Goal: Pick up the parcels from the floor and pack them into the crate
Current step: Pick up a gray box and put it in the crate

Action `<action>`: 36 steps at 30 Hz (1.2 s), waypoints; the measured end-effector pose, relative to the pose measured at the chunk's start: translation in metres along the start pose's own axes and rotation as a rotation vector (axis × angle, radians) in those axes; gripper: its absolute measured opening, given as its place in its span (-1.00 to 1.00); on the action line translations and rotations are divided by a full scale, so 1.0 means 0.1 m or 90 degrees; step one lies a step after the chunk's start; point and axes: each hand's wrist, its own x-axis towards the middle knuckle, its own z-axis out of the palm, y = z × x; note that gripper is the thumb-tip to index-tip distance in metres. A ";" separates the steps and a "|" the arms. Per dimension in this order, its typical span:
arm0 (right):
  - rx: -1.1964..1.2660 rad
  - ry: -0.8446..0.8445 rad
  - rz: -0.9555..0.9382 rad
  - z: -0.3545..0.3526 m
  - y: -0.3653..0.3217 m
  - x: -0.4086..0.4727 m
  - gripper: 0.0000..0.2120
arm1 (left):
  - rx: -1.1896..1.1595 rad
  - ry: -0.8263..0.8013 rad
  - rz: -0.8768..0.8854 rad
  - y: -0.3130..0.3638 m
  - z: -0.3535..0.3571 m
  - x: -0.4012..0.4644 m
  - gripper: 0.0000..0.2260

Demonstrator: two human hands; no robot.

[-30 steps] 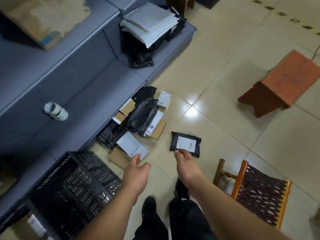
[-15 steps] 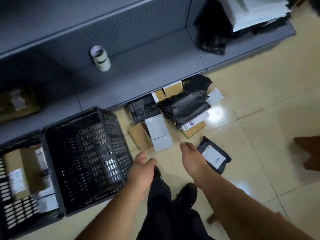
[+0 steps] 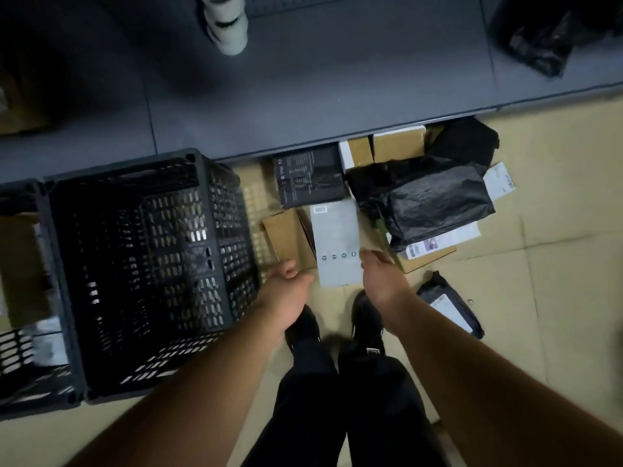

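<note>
Grey parcel (image 3: 337, 244) lies between both hands' fingers (image 3: 372, 256) (untouched).

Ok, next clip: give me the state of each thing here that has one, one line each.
left hand: open, holding nothing, beside the grey box.
right hand: open, holding nothing, at the grey box's right edge.
grey box: flat on the floor, not lifted.
black crate: upright, nothing visible inside.
black bag parcel: crumpled, lying on other parcels.
small black mailer: flat on the floor, label up.
tape rolls: stacked on the shelf.
</note>
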 end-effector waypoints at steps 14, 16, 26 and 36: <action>-0.530 -0.045 -0.049 0.33 0.39 1.93 -0.50 | -0.068 0.003 -0.083 -0.30 0.80 1.83 -0.71; -0.523 -0.052 -0.039 0.35 0.39 2.06 -0.51 | -0.079 0.015 -0.077 -0.30 0.86 2.00 -0.59; -0.289 -0.046 0.024 0.33 0.26 1.80 -0.60 | -0.133 -0.016 -0.113 -0.15 0.78 1.61 -0.69; 0.064 -0.042 0.011 0.21 -0.16 0.43 -0.58 | -0.253 0.008 -0.140 0.22 0.01 0.31 -0.70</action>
